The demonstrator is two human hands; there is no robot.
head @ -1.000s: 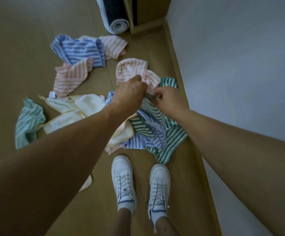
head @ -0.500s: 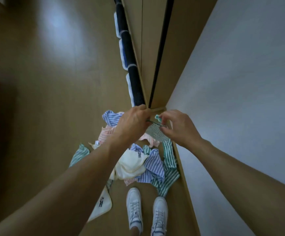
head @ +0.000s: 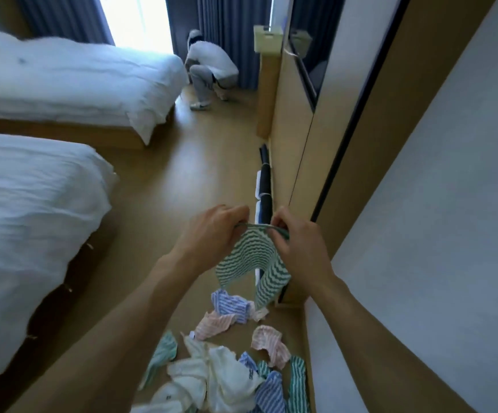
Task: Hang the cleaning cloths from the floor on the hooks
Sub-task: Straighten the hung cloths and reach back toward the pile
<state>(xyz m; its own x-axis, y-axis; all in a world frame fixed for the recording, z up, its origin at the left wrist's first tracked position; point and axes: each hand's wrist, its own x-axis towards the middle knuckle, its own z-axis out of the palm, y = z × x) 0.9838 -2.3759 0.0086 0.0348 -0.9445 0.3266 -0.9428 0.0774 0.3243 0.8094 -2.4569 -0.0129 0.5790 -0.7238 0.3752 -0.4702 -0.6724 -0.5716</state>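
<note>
Between the two raised hands hangs the green striped cloth point(head: 252, 259), sagging in a soft U with both lower flaps dangling free above the floor. It looks light, limp and easy to bunch, so no force is called for. The left hand point(head: 212, 234) pinches one end of the top edge, the right hand point(head: 298, 242) pinches the other, fingers curled tight on the hem. A thin strip runs between the fingertips, possibly a hanging loop, though that cannot be told for sure. That top edge looks like the place to keep hold, since a mid-cloth grab would just crumple it. Below, the remaining cloths point(head: 227, 374) lie heaped on the wooden floor point(head: 164, 186) beside the wall point(head: 438, 234). No hooks are in view.
</note>
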